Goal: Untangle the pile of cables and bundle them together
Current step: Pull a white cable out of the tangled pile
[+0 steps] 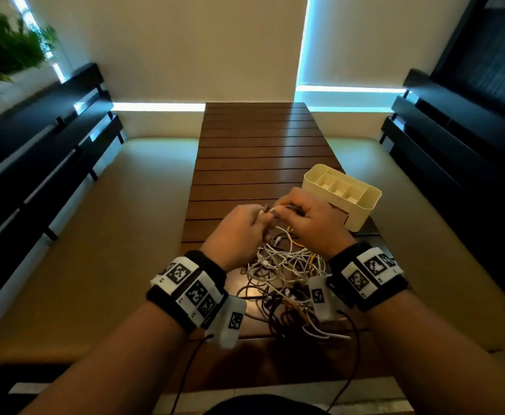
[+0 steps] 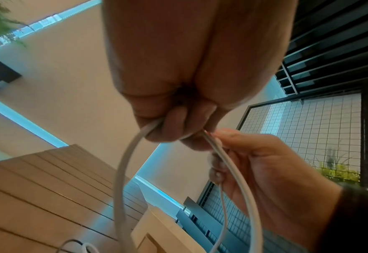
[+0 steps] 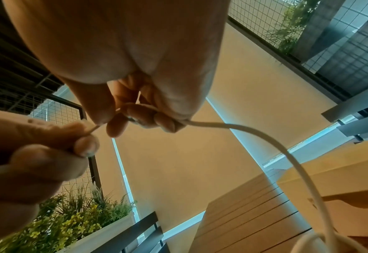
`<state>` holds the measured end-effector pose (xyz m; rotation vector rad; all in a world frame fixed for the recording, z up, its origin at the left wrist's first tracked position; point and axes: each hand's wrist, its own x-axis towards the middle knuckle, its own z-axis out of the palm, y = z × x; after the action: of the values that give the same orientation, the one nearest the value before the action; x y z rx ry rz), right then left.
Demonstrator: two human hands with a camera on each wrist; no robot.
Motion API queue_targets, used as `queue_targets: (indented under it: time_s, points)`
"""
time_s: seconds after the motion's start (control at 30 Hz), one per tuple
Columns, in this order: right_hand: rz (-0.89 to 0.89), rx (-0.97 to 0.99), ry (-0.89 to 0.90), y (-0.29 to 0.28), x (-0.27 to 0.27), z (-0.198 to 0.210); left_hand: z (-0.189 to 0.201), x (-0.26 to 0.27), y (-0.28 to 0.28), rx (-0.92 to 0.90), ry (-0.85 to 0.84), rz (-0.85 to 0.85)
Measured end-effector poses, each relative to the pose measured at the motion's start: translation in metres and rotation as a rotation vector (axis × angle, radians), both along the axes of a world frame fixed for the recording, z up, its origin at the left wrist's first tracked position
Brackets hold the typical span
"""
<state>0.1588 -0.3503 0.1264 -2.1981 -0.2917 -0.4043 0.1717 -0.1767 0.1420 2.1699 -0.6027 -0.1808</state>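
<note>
Cables (image 1: 287, 277) lie in a tangled pile on the slatted wooden tabletop (image 1: 254, 145), at its near end, between the person's two wrists. Most strands are white; some are brown or dark, and a few yellow ones show through on the right side of the heap.

Above the far edge of the pile both hands meet, raised off the wood. The left hand (image 1: 239, 232) has its fingers curled round a white cable (image 2: 122, 171); in the left wrist view this strand leaves the closed grip and hangs down in a long loop toward the tabletop. The right hand (image 1: 311, 220) pinches the same white cable between thumb and fingertips, its other fingers curled in, and the right wrist view shows the strand (image 3: 287, 154) running out of that grip and curving down to the right. Between the two hands the cable is short and taut. A small metal plug end (image 1: 265, 209) shows at the spot where the fingers meet.

Just beyond the right hand stands a cream plastic organiser box (image 1: 362, 214), set at an angle near the right edge of the tabletop. Inner walls divide it into several small compartments and one longer one. No cable can be seen in the compartments visible from the head view; the hand hides its near corner.

Black bands with printed square markers (image 1: 191, 286) wrap both wrists.
</note>
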Motion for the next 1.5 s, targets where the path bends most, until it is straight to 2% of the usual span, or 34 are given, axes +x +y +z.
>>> queue_targets:
  time_s: [0.13,0.37,0.43,0.53,0.57,0.63,0.7,0.8,0.9,1.0,1.07,1.17,1.23,1.3,1.33,1.4,1.47,1.5]
  points:
    - [-0.002,0.099,0.098,-0.001,-0.008,-0.009,0.008,0.0,0.001,-0.037,-0.113,0.046]
    - [-0.103,0.128,0.266,-0.025,-0.013,-0.028,0.008,0.01,0.016,-0.185,-0.104,0.239]
    - [-0.122,0.082,0.231,-0.032,-0.014,-0.027,0.0,0.009,0.02,-0.078,-0.07,0.248]
    - [-0.11,-0.007,0.176,-0.038,-0.012,-0.027,-0.013,0.007,0.022,0.217,-0.034,0.272]
    - [-0.093,-0.061,0.164,-0.04,-0.011,-0.027,-0.013,0.004,0.023,0.3,-0.065,0.308]
    - [-0.05,-0.224,0.147,-0.043,-0.01,-0.03,-0.006,-0.001,0.022,0.393,-0.233,0.392]
    - [-0.01,-0.359,0.145,-0.043,-0.009,-0.034,0.006,-0.01,0.014,0.376,-0.379,0.422]
    - [0.049,-0.398,0.12,-0.033,-0.01,-0.032,0.007,-0.019,-0.007,0.235,-0.445,0.258]
    - [0.084,-0.334,0.034,-0.022,-0.01,-0.019,-0.006,-0.016,-0.018,0.201,-0.333,0.067]
    - [0.073,-0.282,-0.04,-0.02,-0.01,-0.004,-0.013,-0.012,-0.017,0.254,-0.192,0.027]
    - [0.072,-0.225,-0.041,-0.021,-0.01,-0.002,-0.014,-0.011,-0.016,0.241,-0.224,0.027]
    - [0.041,-0.03,0.085,-0.023,-0.012,-0.008,-0.005,-0.007,-0.011,0.094,-0.297,0.089]
    - [0.0,0.103,0.191,-0.027,-0.014,-0.017,0.002,-0.001,-0.006,-0.049,-0.3,0.159]
    - [-0.028,0.197,0.266,-0.032,-0.015,-0.024,0.004,0.004,-0.001,-0.104,-0.268,0.2]
    - [-0.042,0.227,0.283,-0.033,-0.015,-0.027,0.002,0.005,0.001,-0.081,-0.233,0.197]
    - [-0.088,0.231,0.268,-0.034,-0.013,-0.028,-0.007,0.005,0.005,0.086,-0.129,0.158]
    - [-0.121,0.144,0.207,-0.035,-0.011,-0.026,-0.017,0.002,0.004,0.314,-0.065,0.117]
    - [-0.113,0.064,0.171,-0.036,-0.011,-0.026,-0.019,-0.001,0.003,0.372,-0.076,0.122]
